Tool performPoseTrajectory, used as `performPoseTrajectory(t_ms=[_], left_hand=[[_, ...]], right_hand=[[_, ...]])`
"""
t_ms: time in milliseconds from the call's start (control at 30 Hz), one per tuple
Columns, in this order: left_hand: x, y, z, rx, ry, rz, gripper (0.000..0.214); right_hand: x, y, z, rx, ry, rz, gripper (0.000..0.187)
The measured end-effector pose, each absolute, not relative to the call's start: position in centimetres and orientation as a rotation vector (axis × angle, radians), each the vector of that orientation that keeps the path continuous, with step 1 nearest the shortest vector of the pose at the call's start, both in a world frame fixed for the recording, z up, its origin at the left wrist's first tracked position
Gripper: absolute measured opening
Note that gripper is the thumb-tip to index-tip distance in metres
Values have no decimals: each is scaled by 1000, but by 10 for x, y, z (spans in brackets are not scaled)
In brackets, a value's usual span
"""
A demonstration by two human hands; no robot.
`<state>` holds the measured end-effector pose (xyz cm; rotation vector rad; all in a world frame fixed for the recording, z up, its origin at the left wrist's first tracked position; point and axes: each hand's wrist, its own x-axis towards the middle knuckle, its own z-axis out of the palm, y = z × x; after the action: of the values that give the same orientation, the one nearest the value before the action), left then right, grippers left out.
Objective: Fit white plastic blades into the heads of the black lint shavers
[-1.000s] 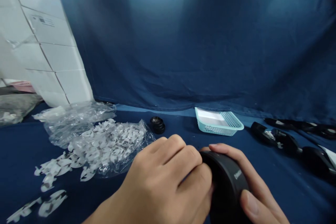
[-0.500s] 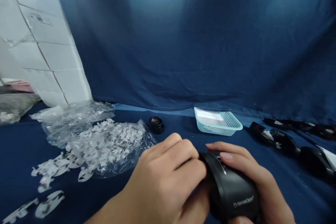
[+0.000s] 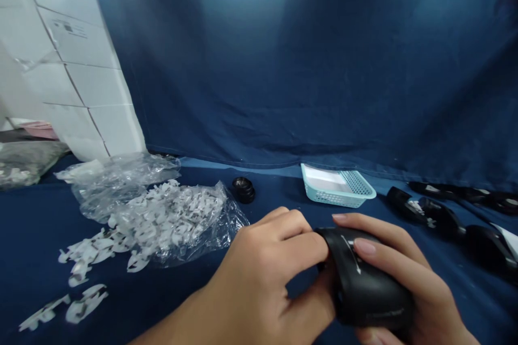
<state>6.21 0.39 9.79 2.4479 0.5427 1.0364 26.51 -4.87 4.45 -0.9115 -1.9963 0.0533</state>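
Note:
A rounded black plastic housing (image 3: 370,283) with a white printed arrow and blurred lettering is held low in the head view, right of centre. My right hand (image 3: 424,285) wraps it from the right, two fingers over the top and the thumb below. At its left end, my left hand (image 3: 271,275) is closed, with index finger and thumb gripping the rim. Whether those fingertips also hold a small part inside is hidden.
White plastic pieces (image 3: 174,221) spill from a clear bag on the blue cloth at left. Black round parts (image 3: 243,190) are stacked behind my hands. A light-blue basket (image 3: 338,197) holds white paper. More black housings (image 3: 441,218) lie at right. White boxes (image 3: 93,81) stand at left.
Both hands and the housing have shifted slightly right in view. The housing has tilted, blurring its lettering, and a gap now shows between my left index finger and thumb.

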Motion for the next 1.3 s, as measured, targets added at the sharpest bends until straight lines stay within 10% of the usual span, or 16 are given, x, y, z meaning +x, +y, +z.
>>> performPoseTrajectory(t_ms=[300,600,1300], left_hand=[[52,7,100,2443,983,998,21],[64,27,-12,3023,616,-200,6],[64,28,1,2873,675,345,2]], right_hand=[[283,-32,52,-784,-1954,-54,65],[301,-22,56,-1107,-1286,366,48],[289,-39,79,-1140,-1157,611,42]])
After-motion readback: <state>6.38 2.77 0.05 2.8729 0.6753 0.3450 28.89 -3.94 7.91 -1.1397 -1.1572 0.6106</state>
